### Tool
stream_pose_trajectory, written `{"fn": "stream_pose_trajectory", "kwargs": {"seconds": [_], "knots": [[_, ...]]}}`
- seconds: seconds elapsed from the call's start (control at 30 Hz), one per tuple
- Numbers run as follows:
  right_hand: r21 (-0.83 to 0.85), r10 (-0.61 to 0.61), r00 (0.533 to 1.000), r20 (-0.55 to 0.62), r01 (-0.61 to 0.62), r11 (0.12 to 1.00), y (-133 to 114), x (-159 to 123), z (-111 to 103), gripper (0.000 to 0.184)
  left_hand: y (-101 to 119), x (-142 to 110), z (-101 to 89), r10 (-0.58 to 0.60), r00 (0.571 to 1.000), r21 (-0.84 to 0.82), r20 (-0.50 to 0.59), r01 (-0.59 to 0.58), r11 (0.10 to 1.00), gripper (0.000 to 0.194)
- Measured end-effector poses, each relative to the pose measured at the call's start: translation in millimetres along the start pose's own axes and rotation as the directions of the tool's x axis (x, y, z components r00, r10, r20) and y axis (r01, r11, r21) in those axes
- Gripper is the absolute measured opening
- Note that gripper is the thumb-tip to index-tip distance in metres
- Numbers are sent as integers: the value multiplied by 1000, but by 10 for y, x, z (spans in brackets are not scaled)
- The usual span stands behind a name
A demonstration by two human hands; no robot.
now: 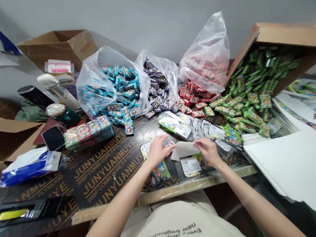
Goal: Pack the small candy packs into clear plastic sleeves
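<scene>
My right hand (pixel 210 152) pinches the right edge of a blank white piece of paper or card (pixel 183 150) above the near part of the board. Close to its left side, my left hand (pixel 158 151) has its fingers bent round a small red packet (pixel 169 147), partly hidden by the fingers. Below the hands lie a flat printed pouch (pixel 191 166) with a white label and a green patterned packet (pixel 161 173). Just beyond them, several clear labelled pouches (pixel 175 124) overlap on the board.
Plastic bags of blue packets (pixel 125 86), purple packets (pixel 158 88) and red packets (pixel 197 95) line the back. Green packets (pixel 254 96) spill from a tipped carton (pixel 288 37). White sheets (pixel 296 159) lie right; a patterned block (pixel 88 132) and phone (pixel 53 138) left.
</scene>
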State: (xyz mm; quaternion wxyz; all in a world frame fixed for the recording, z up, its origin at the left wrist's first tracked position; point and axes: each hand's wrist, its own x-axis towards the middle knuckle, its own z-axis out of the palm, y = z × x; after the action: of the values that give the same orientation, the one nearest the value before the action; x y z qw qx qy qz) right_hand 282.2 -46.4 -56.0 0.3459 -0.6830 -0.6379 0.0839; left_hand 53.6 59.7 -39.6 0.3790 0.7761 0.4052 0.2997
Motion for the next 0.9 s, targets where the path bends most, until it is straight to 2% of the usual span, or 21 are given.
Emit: {"fn": "stream_pose_trajectory", "kwargs": {"seconds": [0.07, 0.13, 0.17, 0.23, 0.27, 0.3, 0.37, 0.47, 0.53, 0.57, 0.63, 0.7, 0.8, 0.9], "knots": [[51, -64, 985, -159, 73, 996, -75, 2, -124, 16, 212, -25, 145, -80, 996, -244, 23, 84, 966, 61], [1, -167, 956, -240, 172, 985, -154, -22, -226, 15, 378, -50, 243, -250, 965, -494, 76, 254, 831, 67], [-46, -221, 945, -241, 216, 975, -192, -44, -259, 16, 441, -64, 276, -323, 937, -612, 132, 334, 717, 67], [-115, -311, 932, -186, 294, 949, -256, -99, -286, 19, 526, -93, 317, -387, 890, -770, 241, 418, 482, 73], [-124, -342, 928, -148, 326, 937, -281, -128, -284, 19, 549, -108, 327, -388, 883, -808, 264, 422, 411, 80], [-118, -361, 925, -122, 348, 930, -301, -153, -275, 18, 559, -120, 330, -387, 886, -831, 255, 406, 381, 89], [-76, -327, 934, -141, 319, 945, -329, -185, -252, 24, 544, -140, 318, -394, 902, -842, 175, 345, 415, 99], [35, -69, 955, -289, 83, 996, -355, -190, -233, 44, 471, -158, 278, -383, 919, -820, 95, 290, 493, 92], [121, 89, 938, -336, -51, 991, -375, -187, -224, 46, 422, -167, 261, -373, 926, -804, 68, 272, 529, 86], [156, 124, 933, -338, -75, 985, -389, -188, -217, 45, 404, -172, 259, -371, 927, -795, 53, 264, 547, 85], [218, 141, 938, -318, -72, 973, -422, -199, -199, 41, 385, -185, 262, -360, 933, -751, 18, 250, 611, 81], [299, 163, 948, -274, -77, 951, -452, -212, -184, 39, 385, -203, 260, -295, 955, -639, -21, 214, 739, 70], [444, 262, 956, -135, -178, 878, -472, -213, -191, 43, 419, -234, 219, -144, 988, -323, -61, 116, 939, 47], [511, 319, 947, -29, -260, 819, -466, -192, -227, 45, 479, -252, 160, -45, 994, -87, -104, 36, 996, 48]]}}
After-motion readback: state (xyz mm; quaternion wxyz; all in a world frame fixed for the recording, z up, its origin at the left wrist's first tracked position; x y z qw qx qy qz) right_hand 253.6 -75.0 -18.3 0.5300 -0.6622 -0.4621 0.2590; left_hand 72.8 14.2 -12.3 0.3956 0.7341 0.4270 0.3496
